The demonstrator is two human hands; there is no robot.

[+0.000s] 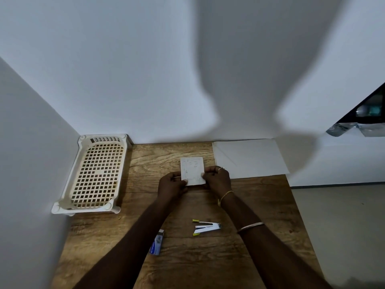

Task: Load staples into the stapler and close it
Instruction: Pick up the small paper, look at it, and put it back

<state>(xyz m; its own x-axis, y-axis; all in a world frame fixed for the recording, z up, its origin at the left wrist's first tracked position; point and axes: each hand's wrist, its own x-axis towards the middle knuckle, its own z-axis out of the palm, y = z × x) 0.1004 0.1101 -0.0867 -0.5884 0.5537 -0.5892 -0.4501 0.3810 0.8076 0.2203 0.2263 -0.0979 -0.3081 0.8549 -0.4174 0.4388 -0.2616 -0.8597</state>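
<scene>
A small white stapler (pixel 206 227) with yellow tips lies open on the wooden table (pixel 187 263), between my forearms, its top arm swung apart from the base. A blue and white staple box (pixel 157 243) lies to its left, near my left forearm. Farther back, both hands hold a small white card (pixel 192 170) with faint markings. My left hand (pixel 171 186) grips its lower left corner and my right hand (pixel 217 178) grips its lower right edge. Neither hand touches the stapler or the box.
A cream plastic basket tray (pixel 93 174) stands at the table's left against the wall. A large white sheet of paper (pixel 250 159) lies at the back right, reaching the table's right edge. White walls close off the back and left.
</scene>
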